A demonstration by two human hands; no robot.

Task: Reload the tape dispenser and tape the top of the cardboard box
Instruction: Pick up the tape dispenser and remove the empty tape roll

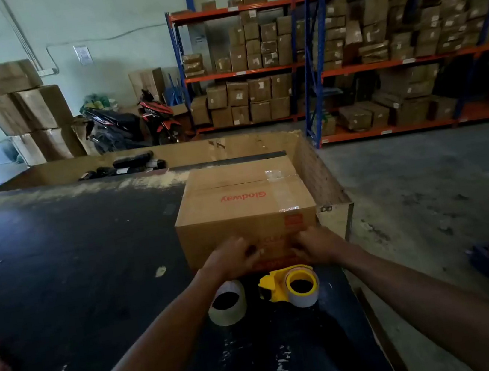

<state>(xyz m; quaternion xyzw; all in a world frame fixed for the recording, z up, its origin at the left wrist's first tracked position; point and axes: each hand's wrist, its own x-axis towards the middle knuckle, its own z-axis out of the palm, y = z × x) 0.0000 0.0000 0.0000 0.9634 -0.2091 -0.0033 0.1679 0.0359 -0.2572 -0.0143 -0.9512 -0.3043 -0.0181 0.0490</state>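
Cardboard: the cardboard box (244, 204) sits toward the far right of the black table (74, 256), its right side close to the table's right edge, flaps shut, red lettering upside down to the wearer.
Clear film: one strip of tape (280, 180) crosses the top near its right end and folds over the near edge; the middle seam looks bare along most of its length.
Yellow plastic: the tape dispenser (277, 284) lies on the table just in front of the box, a roll seated on it, so the reload looks done, though the threading of the tape cannot be told.
Loose roll: a second tape roll (227, 302) lies flat just left of the dispenser.
Progress: a judgement only; the top is partly taped, and the long seam is left to do.
Left hand (231, 254): arm reaching forward, fingers curled against the box's near face, holding no tool.
Right hand (317, 244): same reach, palm down, fingers pressed to the near face beneath the strip.
Grip: both seem to press or steady the box; whether either pinches a tape end, I cannot tell.
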